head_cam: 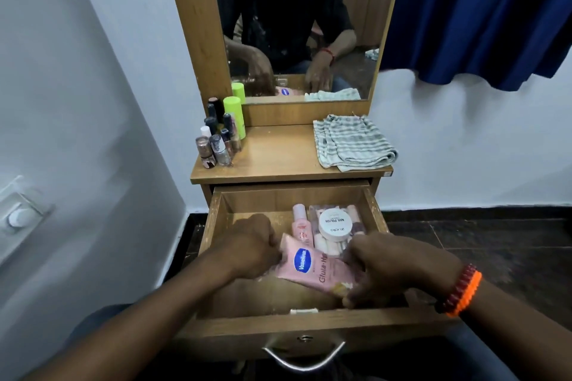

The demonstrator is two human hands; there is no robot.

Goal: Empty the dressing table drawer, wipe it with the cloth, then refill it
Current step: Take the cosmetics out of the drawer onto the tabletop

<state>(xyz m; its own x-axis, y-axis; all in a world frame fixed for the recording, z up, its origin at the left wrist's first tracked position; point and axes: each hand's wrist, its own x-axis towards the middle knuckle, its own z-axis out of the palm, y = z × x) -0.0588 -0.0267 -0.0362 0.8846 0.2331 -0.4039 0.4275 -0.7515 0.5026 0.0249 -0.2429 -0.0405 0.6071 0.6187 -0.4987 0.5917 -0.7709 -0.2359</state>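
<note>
The wooden drawer of the dressing table is pulled out toward me. Both hands are inside it, on a pink Vaseline tube that lies slanted. My left hand grips its upper left end and my right hand grips its lower right end. Behind the tube lie a small pink bottle, a white round nail polish remover tub and a clear pack of small bottles. The striped cloth sits folded on the tabletop at the right.
Several nail polish bottles and a lime green can stand on the tabletop's left. A mirror rises behind. White walls flank the table; a blue curtain hangs at the right. The drawer's metal handle faces me.
</note>
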